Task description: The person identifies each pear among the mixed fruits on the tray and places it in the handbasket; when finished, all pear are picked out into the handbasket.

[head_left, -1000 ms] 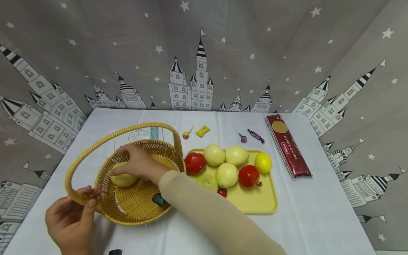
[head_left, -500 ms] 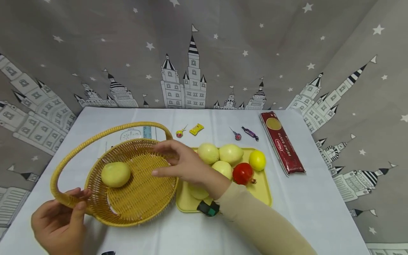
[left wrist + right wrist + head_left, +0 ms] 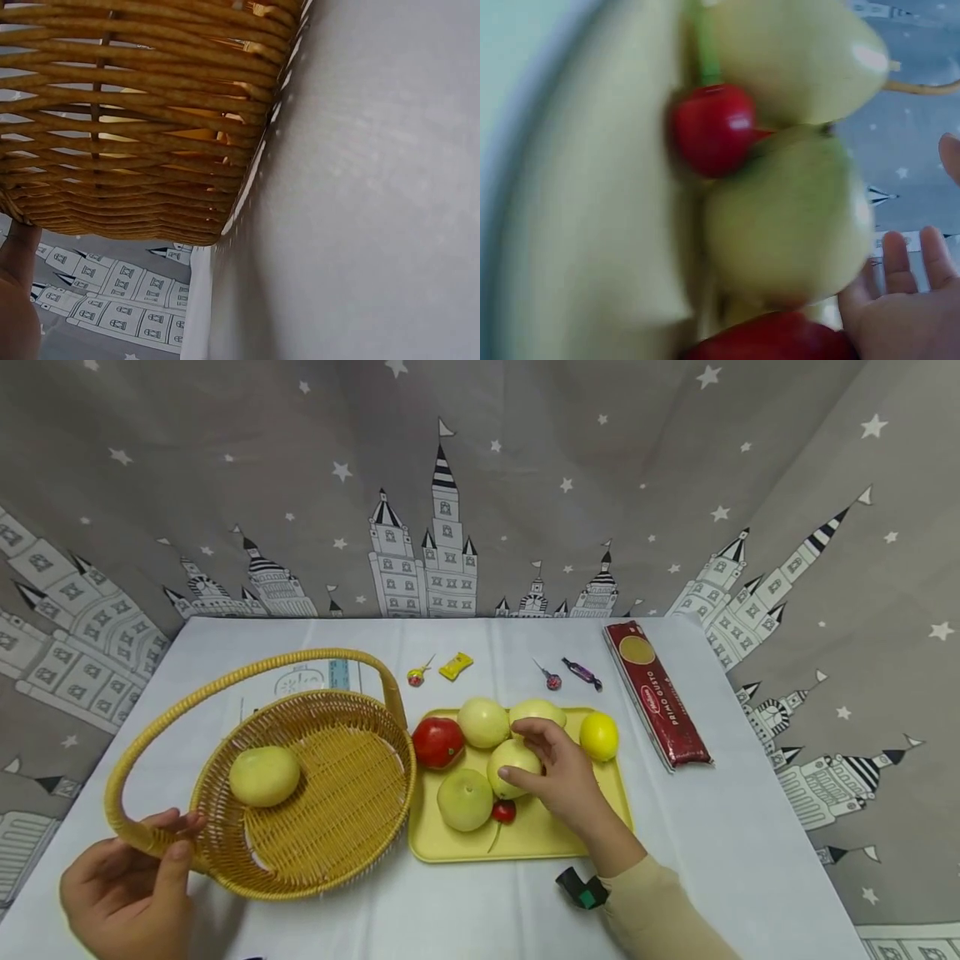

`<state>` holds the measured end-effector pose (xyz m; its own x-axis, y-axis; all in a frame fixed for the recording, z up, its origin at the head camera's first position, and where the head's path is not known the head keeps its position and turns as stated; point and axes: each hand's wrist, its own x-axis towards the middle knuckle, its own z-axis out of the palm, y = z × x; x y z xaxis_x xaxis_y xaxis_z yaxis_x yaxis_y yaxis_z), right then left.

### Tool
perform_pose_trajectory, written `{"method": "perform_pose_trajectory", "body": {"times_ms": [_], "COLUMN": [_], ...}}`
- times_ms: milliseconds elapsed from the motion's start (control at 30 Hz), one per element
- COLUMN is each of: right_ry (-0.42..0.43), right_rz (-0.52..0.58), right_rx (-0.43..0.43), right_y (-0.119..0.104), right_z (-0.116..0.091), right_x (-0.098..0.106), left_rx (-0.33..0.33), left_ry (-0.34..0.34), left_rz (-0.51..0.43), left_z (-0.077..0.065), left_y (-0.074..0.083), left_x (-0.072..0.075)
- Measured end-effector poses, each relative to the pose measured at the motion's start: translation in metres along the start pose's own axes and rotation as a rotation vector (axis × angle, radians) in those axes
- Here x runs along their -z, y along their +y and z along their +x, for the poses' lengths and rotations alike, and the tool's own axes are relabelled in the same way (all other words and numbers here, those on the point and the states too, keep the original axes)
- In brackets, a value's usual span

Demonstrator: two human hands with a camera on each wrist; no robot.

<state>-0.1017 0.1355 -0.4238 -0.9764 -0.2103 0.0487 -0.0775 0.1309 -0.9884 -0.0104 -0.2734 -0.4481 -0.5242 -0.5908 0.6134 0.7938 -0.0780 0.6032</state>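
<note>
The left hand (image 3: 123,889) is gripping the handle of a woven basket (image 3: 337,810) at the basket's eight o'clock; inside, a yellow-green fruit (image 3: 264,777) is lying toward nine o'clock. The right hand (image 3: 566,789), thumb and fingers apart, is hovering by a pale fruit (image 3: 508,772), contact unclear, on a yellow tray (image 3: 543,845) that is resting at the basket's three o'clock.
</note>
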Motion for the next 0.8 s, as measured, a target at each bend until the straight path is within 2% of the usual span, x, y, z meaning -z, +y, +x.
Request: {"method": "perform_pose_trajectory", "body": {"times_ms": [133, 233, 333, 533, 700, 800], "right_ry": [0.011, 0.013, 0.005, -0.015, -0.045, -0.055], "right_rz": [-0.093, -0.084, -0.051, -0.097, -0.179, -0.183], "right_rx": [0.016, 0.01, -0.039, -0.129, -0.145, -0.138], "right_y": [0.011, 0.016, 0.022, 0.031, 0.032, 0.034], "right_z": [-0.007, -0.008, -0.008, -0.009, -0.012, -0.012], "right_x": [-0.001, -0.002, -0.004, -0.004, -0.003, -0.003], "left_rx": [-0.002, -0.005, -0.01, 0.005, 0.006, 0.012], "left_ry": [0.006, 0.01, 0.012, 0.016, 0.016, 0.017], "left_rz": [-0.045, -0.049, -0.047, -0.027, -0.001, 0.037], "left_z": [0.0, -0.001, -0.001, 0.0, -0.001, -0.001], "left_y": [-0.002, -0.001, 0.0, 0.003, 0.005, 0.007], "left_x": [0.001, 0.001, -0.001, -0.004, -0.007, -0.007]}}
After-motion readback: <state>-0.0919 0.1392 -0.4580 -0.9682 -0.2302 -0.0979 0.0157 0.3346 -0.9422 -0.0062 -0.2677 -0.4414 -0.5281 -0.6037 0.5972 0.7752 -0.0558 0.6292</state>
